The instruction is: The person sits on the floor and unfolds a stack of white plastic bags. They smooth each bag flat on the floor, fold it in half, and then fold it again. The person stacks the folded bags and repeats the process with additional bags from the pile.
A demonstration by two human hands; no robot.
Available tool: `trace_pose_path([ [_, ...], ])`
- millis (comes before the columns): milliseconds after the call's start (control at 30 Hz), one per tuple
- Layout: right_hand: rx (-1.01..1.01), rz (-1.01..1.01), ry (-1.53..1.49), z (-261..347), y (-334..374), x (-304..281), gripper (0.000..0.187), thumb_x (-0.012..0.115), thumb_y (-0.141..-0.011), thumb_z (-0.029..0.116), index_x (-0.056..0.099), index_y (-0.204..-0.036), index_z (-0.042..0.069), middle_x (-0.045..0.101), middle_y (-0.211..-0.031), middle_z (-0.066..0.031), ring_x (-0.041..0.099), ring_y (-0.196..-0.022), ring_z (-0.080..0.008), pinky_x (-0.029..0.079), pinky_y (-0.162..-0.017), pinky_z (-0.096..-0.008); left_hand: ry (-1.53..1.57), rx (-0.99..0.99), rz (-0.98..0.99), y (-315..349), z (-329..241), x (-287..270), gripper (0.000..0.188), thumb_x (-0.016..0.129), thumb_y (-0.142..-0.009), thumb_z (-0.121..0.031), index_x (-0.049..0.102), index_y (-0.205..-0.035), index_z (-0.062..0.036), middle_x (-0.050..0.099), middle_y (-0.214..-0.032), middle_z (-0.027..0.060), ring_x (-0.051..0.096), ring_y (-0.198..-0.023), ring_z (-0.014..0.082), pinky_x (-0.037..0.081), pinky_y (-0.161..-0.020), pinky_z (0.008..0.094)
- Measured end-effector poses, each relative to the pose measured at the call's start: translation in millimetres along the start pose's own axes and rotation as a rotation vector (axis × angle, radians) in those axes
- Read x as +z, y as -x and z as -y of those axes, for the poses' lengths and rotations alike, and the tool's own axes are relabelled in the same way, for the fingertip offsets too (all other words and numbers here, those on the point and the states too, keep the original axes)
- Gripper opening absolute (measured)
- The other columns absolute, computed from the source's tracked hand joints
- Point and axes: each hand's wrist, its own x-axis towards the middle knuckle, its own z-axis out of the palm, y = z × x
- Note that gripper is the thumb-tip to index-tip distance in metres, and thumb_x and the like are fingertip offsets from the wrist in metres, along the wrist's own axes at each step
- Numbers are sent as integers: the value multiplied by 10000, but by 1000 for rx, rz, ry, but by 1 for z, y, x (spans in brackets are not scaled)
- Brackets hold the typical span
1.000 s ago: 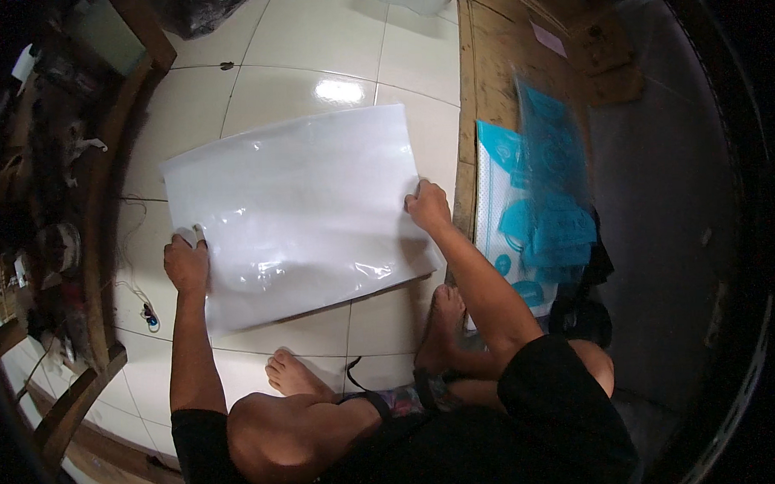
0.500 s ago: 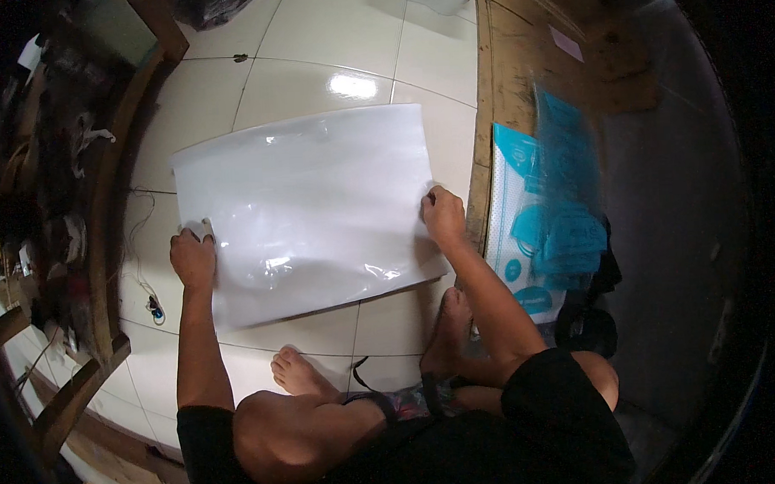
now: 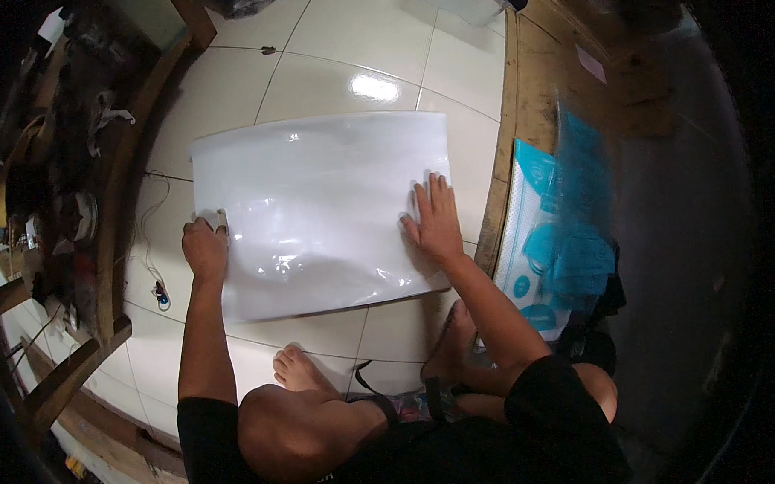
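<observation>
A glossy white plastic sheet (image 3: 327, 210) lies spread on the tiled floor in front of me, with ripples and shiny creases along its near side. My left hand (image 3: 206, 250) is closed at its left edge, the fingers curled down and the thumb along the top. Something pale is at the thumb, too small to make out. Near the right edge, my right hand (image 3: 435, 223) rests on the sheet with palm down and fingers spread.
To the right, a wooden board (image 3: 498, 195) runs along the floor beside blue-and-white plastic packaging (image 3: 532, 237). A wooden frame (image 3: 118, 226) with clutter stands on the left. A thin cord (image 3: 154, 267) lies beside it. My bare foot (image 3: 302, 367) is near the sheet.
My right hand has let go of the sheet's right edge and now lies flat with fingers spread. My left hand stays at the left edge. The whole view has shifted slightly.
</observation>
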Motion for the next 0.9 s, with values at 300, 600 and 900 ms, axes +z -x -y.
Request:
trace_pose_path([
  [300, -61, 83, 23, 3, 2, 7, 829, 556, -805, 523, 272, -1381, 1, 164, -1421, -325, 133, -1331, -478, 114, -1073, -565, -28, -28, 39, -1, 0, 1, 270, 690, -739, -210, 602, -855, 16, 584, -885, 192, 592, -833, 338, 477, -771, 406],
  [600, -76, 94, 43, 1, 5, 7, 831, 510, -806, 570, 297, -1376, 5, 130, -1427, -328, 84, -1341, -473, 71, -1075, -567, -49, -28, 61, -4, -2, 1, 287, 691, -734, -233, 607, -856, 11, 579, -889, 183, 589, -852, 332, 474, -787, 405],
  [900, -73, 69, 27, 3, 4, 6, 821, 524, -795, 570, 324, -1371, 20, 152, -1421, -331, 92, -1343, -466, 62, -1082, -561, 14, -69, 299, -13, 6, -16, 299, 667, -738, -237, 598, -866, 25, 568, -924, 201, 562, -914, 342, 448, -843, 421],
])
